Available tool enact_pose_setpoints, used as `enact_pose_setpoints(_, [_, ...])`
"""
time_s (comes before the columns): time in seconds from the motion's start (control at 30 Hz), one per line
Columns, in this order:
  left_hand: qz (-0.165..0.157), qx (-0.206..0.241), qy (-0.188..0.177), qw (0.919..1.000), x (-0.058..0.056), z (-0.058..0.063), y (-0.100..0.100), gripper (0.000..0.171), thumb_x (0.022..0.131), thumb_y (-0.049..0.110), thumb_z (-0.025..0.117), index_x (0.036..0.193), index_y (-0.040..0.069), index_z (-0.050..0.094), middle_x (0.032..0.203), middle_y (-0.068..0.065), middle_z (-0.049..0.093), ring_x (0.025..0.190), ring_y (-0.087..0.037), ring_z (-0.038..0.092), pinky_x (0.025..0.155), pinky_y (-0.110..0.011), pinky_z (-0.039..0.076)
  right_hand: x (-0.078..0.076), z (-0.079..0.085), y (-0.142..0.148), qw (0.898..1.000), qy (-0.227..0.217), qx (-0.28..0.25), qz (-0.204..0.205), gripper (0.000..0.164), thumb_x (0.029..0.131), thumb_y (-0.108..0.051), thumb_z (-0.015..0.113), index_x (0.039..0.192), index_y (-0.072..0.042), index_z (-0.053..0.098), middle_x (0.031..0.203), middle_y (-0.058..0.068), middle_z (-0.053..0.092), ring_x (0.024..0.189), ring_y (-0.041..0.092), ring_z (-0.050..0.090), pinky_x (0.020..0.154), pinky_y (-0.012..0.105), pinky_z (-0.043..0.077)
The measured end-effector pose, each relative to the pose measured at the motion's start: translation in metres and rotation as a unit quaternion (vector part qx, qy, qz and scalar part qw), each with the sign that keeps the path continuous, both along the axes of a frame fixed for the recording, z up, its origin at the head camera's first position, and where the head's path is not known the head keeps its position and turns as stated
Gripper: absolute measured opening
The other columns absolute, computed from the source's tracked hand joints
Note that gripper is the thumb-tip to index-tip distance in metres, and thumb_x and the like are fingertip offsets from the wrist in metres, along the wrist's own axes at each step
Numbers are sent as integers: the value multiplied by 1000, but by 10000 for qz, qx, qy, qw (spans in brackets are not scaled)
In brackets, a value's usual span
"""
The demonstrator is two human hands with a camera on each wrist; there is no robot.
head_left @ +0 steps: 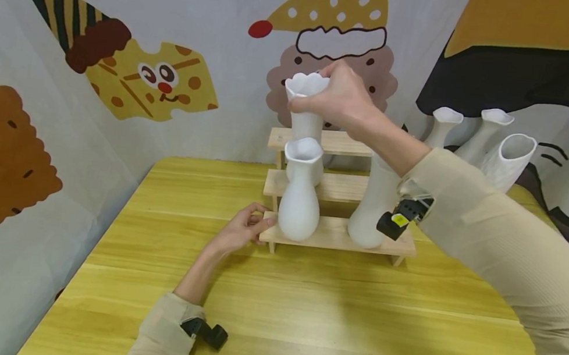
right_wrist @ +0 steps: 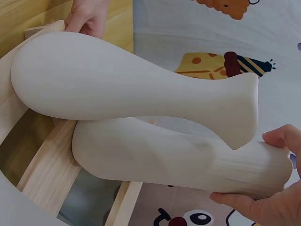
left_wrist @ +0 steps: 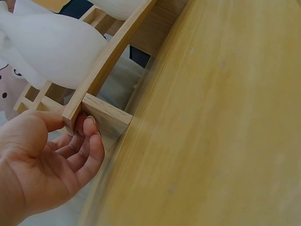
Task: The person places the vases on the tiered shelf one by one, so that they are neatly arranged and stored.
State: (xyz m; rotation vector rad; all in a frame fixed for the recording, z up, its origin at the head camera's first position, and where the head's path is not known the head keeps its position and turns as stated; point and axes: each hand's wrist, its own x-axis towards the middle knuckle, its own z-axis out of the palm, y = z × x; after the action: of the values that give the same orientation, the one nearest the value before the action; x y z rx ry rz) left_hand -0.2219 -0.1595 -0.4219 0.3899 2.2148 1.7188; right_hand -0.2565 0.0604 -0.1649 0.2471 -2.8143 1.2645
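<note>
In the head view my right hand (head_left: pixel 343 96) grips the top of a white vase with a scalloped rim (head_left: pixel 308 86), which stands at the middle step's left end. The right wrist view shows thumb and fingers on either side of its rim. My left hand (head_left: pixel 240 230) pinches the left end of the lowest step of a wooden tiered stand (head_left: pixel 330 235); in the left wrist view the fingers curl under the board. A white pear-shaped vase (head_left: pixel 299 208) stands on that step, in front of the gripped vase. Another white vase (head_left: pixel 369 210) stands right, partly behind my forearm.
Several white vases (head_left: pixel 509 159) stand at the back right, their lower parts behind my right sleeve. The stand rests on a yellow wood-grain table (head_left: pixel 300 314). Behind it hangs a cloth with cartoon prints (head_left: pixel 177 13).
</note>
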Motion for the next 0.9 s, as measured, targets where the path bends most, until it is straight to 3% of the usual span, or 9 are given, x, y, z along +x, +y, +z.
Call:
enact_pose_setpoints(0.33, [-23,4,9,10000,0,0,1,45,105,23,59,136,-4,43,85,-5,53,64,-16,46,78,-42,61,1,-1,3,10000,-71,17,22,77,87,-35,79,143,-4,36,137,13,50,115,24,55,91,33,55])
enact_pose_setpoints(0.63, [-10,29,14,10000,1,0,0,42,105,22,59,134,-4,44,106,-17,64,65,-16,45,78,-41,61,1,1,8,9996,-167,122,173,81,88,-40,77,144,-4,32,139,15,49,117,25,54,91,36,53])
enact_pose_setpoints(0.9, [23,72,-21,10000,0,0,1,42,104,21,60,134,-4,44,108,-18,64,65,-16,45,78,-39,61,2,1,11,9992,-132,145,337,85,87,-44,77,146,-4,31,139,15,49,116,26,53,87,36,53])
